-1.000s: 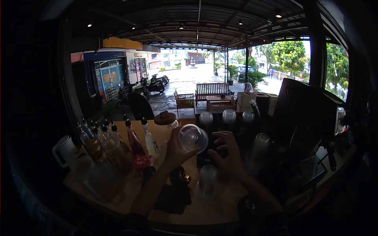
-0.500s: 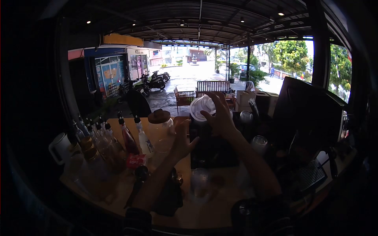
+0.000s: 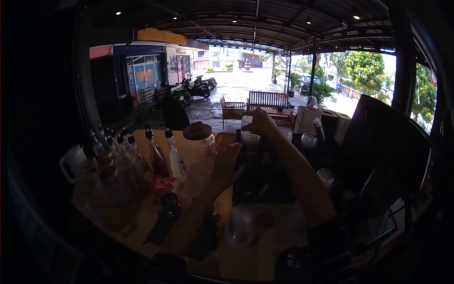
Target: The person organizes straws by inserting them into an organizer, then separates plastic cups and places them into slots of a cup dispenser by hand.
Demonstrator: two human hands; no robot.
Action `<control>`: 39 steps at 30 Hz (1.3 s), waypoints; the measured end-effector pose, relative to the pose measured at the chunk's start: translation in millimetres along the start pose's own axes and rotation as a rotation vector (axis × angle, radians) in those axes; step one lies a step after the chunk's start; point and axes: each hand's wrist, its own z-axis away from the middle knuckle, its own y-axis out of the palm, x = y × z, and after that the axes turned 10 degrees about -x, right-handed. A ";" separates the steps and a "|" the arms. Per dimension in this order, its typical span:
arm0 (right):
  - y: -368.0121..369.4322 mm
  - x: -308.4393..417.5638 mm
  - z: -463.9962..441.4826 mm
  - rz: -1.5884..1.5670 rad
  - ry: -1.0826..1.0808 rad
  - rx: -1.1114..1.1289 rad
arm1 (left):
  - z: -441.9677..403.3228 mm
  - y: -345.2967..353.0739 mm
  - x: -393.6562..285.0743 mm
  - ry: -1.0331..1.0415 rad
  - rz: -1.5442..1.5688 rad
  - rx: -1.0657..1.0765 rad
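At the far side of the dark mat [image 3: 265,180], my right hand [image 3: 263,124] reaches out with its fingers and thumb curled round the upper part of a clear glass [image 3: 249,136]. My hand covers some of that glass. My left hand [image 3: 226,169] is held over the counter with its fingers stretched out and its thumb apart, holding nothing. Just beyond it stands a large clear jar with a brown wooden lid [image 3: 197,131]. Nearer to me, between my forearms, is another clear glass [image 3: 241,226].
Bottles with black pourers [image 3: 176,158] crowd the left side, with a red packet [image 3: 164,185] before them and a white jug [image 3: 72,163] at the edge. More glasses [image 3: 309,140] stand right of my right hand. A large dark screen [image 3: 385,137] blocks the right.
My right hand has gone from spread fingers to a curl round the glass. The round white, see-through piece beside it no longer shows. The view has swung slightly left.
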 end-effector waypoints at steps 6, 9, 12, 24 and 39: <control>20.2 -17.6 2.6 -0.031 0.016 0.109 | 0.7 2.5 -3.6 -0.041 -0.016 -0.007; 29.3 -24.6 6.2 -0.046 -0.009 0.088 | 2.1 4.1 -4.4 -0.056 0.017 -0.026; 36.2 -30.1 9.4 -0.052 -0.014 0.091 | 1.6 6.0 -4.6 -0.056 0.008 -0.042; 44.5 -25.6 21.3 -0.024 0.020 -0.005 | -4.0 -3.6 -12.0 -0.090 0.005 0.008; -20.9 85.0 167.0 -0.584 0.073 -0.355 | 94.7 -80.5 -62.4 -0.296 0.658 0.162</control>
